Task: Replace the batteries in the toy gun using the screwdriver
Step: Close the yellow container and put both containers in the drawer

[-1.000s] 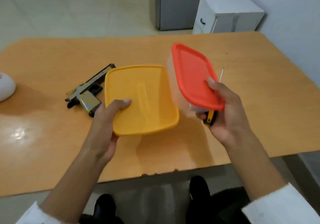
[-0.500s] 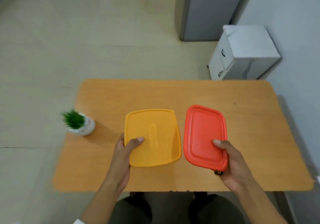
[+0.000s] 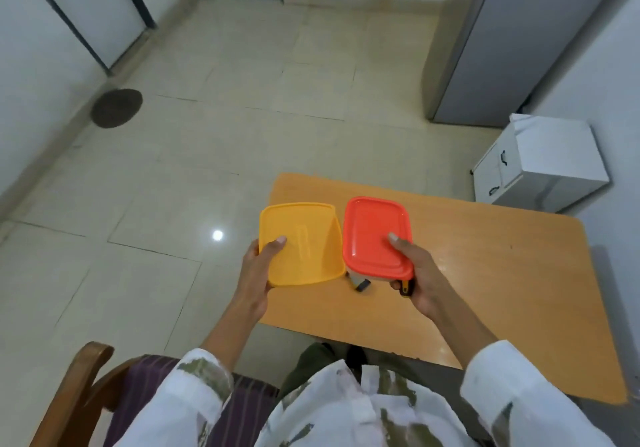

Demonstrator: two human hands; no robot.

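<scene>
My left hand (image 3: 258, 270) grips a yellow-lidded container (image 3: 301, 242) by its near left edge, thumb on the lid, and holds it above the left end of the table. My right hand (image 3: 420, 273) grips a red-lidded container (image 3: 377, 237) with the thumb on top. Under that hand the yellow and black screwdriver handle (image 3: 406, 288) sticks out, held against the box. Only a small dark and grey piece of the toy gun (image 3: 358, 282) shows on the table between the boxes; the containers hide the rest.
The orange wooden table (image 3: 485, 273) stretches to the right and toward me. A white cabinet (image 3: 543, 162) and a grey fridge (image 3: 485, 48) stand beyond it. A wooden chair (image 3: 79, 394) with a striped cushion is at lower left. Tiled floor lies to the left.
The view has risen and pulled back, so the table looks smaller and sits further right. Both hands still hold the boxes side by side, now level and lifted; the plant has left the view.
</scene>
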